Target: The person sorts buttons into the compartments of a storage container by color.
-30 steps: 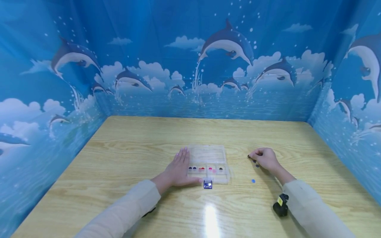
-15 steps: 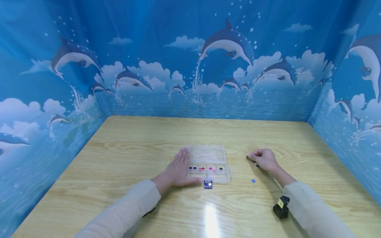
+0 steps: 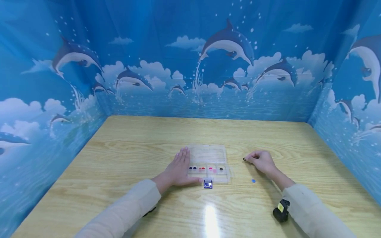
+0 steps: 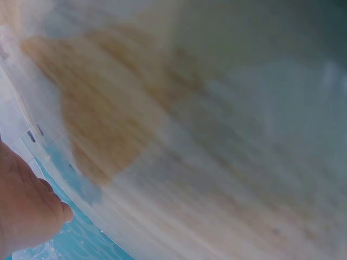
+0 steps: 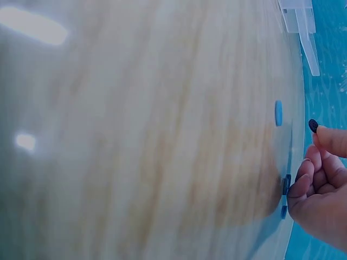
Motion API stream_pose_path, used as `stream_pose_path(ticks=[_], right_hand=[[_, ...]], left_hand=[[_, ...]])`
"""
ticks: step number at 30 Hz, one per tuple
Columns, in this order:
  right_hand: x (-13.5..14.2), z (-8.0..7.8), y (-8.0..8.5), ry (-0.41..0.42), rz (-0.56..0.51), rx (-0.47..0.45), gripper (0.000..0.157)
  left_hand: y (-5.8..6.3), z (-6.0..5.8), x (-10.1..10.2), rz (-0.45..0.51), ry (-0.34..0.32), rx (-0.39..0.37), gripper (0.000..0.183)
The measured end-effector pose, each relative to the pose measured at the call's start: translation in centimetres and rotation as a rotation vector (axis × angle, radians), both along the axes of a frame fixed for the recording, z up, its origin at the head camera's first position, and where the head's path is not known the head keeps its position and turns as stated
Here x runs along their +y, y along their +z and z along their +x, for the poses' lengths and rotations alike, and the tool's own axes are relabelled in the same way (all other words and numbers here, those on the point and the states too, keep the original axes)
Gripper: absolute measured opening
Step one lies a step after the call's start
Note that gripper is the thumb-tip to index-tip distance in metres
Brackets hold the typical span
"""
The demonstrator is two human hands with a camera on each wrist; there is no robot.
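A clear plastic compartment box lies on the table with its lid folded back. Small dark, red and pink pieces sit in its near half. My left hand rests flat along the box's left side, fingers straight, thumb by the front edge. Between thumb and fingertip my right hand pinches a small black disc, to the right of the box. A blue disc lies on the table nearer to me. Two more dark discs show beside the right hand in the right wrist view; in the head view the hand hides them.
A small shiny dark-blue piece is at the box's front edge. The wood-grain table ends at a dolphin-print backdrop at the back and sides. A black wrist device hangs under the right sleeve.
My right hand has moved slightly left and toward me with the black disc, closer to the box. The dark discs under it have gone out of sight in the head view. My left hand stays put.
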State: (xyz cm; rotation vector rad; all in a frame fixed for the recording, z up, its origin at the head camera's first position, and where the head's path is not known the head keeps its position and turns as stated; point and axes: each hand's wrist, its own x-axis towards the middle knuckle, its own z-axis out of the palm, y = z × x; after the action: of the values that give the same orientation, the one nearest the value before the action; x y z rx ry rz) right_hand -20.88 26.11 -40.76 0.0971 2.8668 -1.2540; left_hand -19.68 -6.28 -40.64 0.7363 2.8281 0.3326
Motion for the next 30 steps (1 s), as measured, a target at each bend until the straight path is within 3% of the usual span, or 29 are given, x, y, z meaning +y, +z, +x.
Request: stream_pose_path(ticks=[21, 30], right_hand=[[-1.5, 0.8, 0.5, -0.015, -0.004, -0.047, 0.019], [-2.0, 1.1, 0.6, 0.031, -0.046, 0.006, 0.017]], left_hand=[[-0.2, -0.1, 0.0, -0.005, 0.002, -0.01, 0.115], [-0.1, 0.0, 0.0, -0.005, 0.004, -0.013, 0.116]])
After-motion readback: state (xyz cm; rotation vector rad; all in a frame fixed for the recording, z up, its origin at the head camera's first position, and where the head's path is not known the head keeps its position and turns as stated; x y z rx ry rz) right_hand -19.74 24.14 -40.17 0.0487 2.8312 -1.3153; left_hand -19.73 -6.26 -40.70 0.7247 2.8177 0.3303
